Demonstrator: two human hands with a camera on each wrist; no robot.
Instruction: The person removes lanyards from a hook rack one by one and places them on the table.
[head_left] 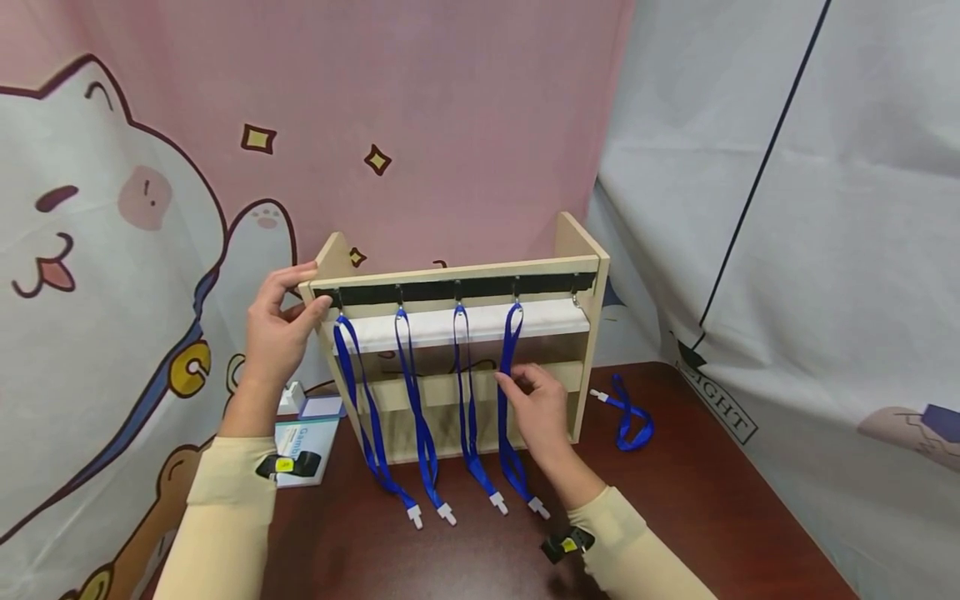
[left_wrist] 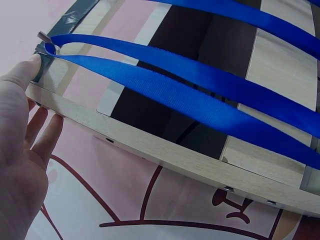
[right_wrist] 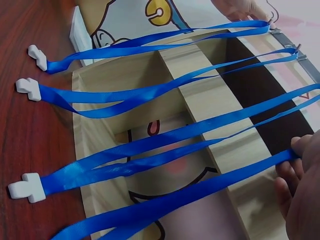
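A pale wooden rack stands on the table, with several blue lanyards hanging from hooks on its dark top strip. My left hand grips the rack's upper left corner, thumb on the front and fingers round the side. In the left wrist view the leftmost lanyard hangs from its hook beside that thumb. My right hand pinches the rightmost hanging lanyard partway down its strap. White clips at the lanyards' lower ends lie on the tabletop. The hook at the far right bears no lanyard.
One more blue lanyard lies loose on the dark red table, right of the rack. A light blue booklet and a small white object are at the left. Printed cloth hangs behind the rack.
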